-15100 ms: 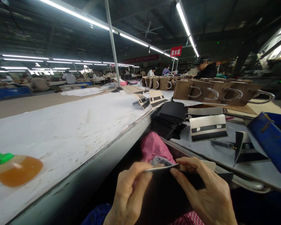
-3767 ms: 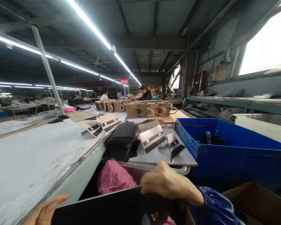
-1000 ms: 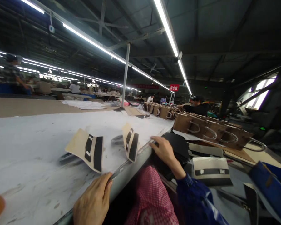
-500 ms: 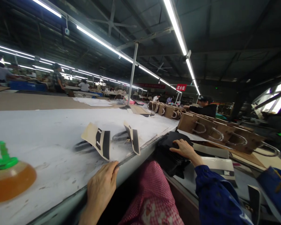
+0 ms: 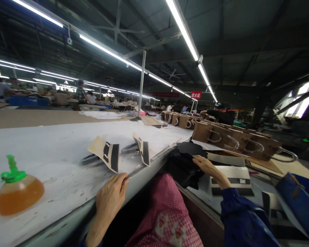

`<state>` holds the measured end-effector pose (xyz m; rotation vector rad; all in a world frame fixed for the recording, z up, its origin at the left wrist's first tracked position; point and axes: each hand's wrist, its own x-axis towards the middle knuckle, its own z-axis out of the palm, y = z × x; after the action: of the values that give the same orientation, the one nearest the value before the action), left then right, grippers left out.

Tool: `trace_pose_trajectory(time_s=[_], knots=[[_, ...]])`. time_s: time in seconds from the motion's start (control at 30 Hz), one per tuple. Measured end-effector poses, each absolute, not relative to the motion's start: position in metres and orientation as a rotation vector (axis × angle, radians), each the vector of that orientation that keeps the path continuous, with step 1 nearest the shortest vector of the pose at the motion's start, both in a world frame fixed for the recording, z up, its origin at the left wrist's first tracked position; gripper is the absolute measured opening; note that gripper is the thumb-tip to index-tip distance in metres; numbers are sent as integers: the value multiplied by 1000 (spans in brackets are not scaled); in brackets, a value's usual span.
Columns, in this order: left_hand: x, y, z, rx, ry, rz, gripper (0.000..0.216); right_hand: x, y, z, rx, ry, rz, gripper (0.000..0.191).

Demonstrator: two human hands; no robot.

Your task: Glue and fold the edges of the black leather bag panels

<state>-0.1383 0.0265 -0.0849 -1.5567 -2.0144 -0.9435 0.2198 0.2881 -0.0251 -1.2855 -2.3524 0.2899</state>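
My left hand (image 5: 110, 200) rests on the metal front edge of the long white table (image 5: 54, 151), its fingers curled over the rim. My right hand (image 5: 207, 165), in a blue sleeve, lies on a stack of black pieces (image 5: 184, 163) on the side shelf, and its fingers lift the edge of the top piece. Two cream-and-black folded panels (image 5: 105, 152) (image 5: 143, 149) stand on the table just beyond my left hand. Another cream panel with a black stripe (image 5: 234, 176) lies beside my right wrist.
A round bottle of amber liquid with a green cap (image 5: 16, 190) stands at the near left. Brown bags with handles (image 5: 237, 140) line the shelf at the right. A blue bin (image 5: 297, 202) is at the far right. A person (image 5: 221, 115) works behind the bags.
My right hand has slid from the table edge onto the black stack and now lifts its top piece. My left hand stays on the table rim. The view swung left, showing the bottle.
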Motion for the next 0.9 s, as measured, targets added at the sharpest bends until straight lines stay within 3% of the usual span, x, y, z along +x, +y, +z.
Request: trace_pose_trajectory(time_s=[0.37, 0.5, 0.63, 0.7, 0.83, 0.9], knots=[[-139, 26, -83, -1569, -2005, -1141, 26, 226, 286, -27, -1168, -2152, 499, 27], [-143, 28, -85, -1572, -2018, -1385, 26, 223, 283, -28, -1189, -1942, 403, 32], [-122, 29, -91, -1652, -1979, -1732, 40, 217, 249, -21, -1095, -1803, 274, 44], [-100, 28, -92, -1869, -1965, -2072, 49, 214, 211, -27, -974, -1833, 241, 50], [-60, 24, -84, -2244, -1372, -3586, 87, 210, 125, -72, -609, -2078, 194, 36], [-49, 23, -80, -2143, -1538, -3775, 83, 209, 100, -101, -424, -2203, 217, 41]])
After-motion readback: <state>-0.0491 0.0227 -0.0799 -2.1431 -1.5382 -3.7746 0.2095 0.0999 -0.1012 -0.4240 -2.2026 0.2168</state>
